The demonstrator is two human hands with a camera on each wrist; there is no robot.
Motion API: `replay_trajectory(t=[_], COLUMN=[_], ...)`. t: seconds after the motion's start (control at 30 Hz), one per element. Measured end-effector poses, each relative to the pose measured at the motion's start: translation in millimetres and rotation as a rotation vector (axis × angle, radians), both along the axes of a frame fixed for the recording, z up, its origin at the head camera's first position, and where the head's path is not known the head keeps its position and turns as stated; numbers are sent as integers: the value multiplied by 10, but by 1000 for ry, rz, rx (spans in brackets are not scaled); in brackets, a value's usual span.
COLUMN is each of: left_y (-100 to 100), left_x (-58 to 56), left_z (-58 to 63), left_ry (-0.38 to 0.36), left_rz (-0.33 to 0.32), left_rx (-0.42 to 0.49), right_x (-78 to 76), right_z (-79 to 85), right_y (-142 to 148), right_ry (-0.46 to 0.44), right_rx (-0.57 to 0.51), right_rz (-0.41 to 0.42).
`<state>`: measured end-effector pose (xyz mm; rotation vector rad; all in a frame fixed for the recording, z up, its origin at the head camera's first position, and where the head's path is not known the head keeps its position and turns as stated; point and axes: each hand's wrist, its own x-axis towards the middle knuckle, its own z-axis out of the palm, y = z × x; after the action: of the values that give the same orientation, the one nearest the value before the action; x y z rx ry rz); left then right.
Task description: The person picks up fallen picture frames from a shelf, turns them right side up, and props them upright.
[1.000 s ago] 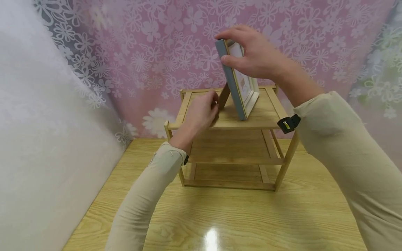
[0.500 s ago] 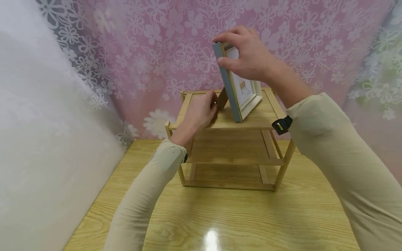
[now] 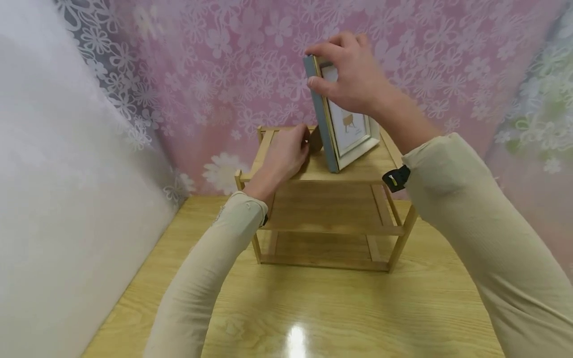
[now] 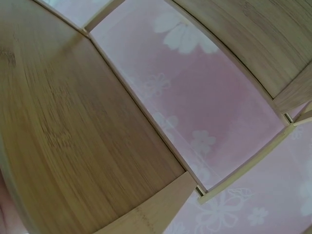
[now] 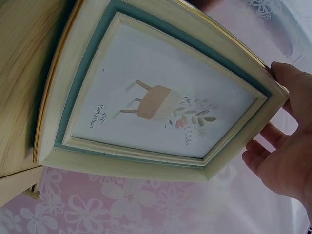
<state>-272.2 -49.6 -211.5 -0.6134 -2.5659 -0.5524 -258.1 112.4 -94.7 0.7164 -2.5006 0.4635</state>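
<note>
A photo frame (image 3: 351, 149) with a grey-blue side and cream front stands tilted back on the wooden rack's top shelf (image 3: 286, 171). Behind it, a brown stand leg (image 3: 316, 141) props outward to the left. My right hand (image 3: 353, 74) grips the frame's upper corner, thumb on the near side and fingers over the top. Beside the leg, my left hand (image 3: 286, 151) has curled fingers that pinch its edge; the fingertips are partly hidden. In the right wrist view the frame's picture (image 5: 165, 102) shows a stool with flowers; the left wrist view shows mostly rack.
Two lower shelves (image 3: 331, 206) of the rack lie under the top one. The rack stands on a wood-pattern floor (image 3: 340, 308). Behind it hangs a pink flowered curtain (image 3: 215, 84), and a white wall-like surface (image 3: 89, 189) closes the left side.
The photo frame has turned so that more of its picture faces me, its near lower corner shifting left. My right hand has moved slightly left with it; the left hand stays by the leg.
</note>
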Motion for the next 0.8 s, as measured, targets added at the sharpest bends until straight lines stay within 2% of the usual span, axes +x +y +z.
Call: replay_trajectory(t=[0.43,0.7,0.8], left_y=[13,1,-16], left_x=[-76,-114,-92], left_z=[1,-18,-28], left_ry=[-31,-11,-13], left_rz=[16,19,27], left_rx=[-13,-20,13], right_x=[-41,-70,-61], right_z=[-34,-42,-48], right_y=[-80,-86,-78], right_ry=[27,78,93], right_rx=[32,33,50], right_rz=[-95,-98,-97])
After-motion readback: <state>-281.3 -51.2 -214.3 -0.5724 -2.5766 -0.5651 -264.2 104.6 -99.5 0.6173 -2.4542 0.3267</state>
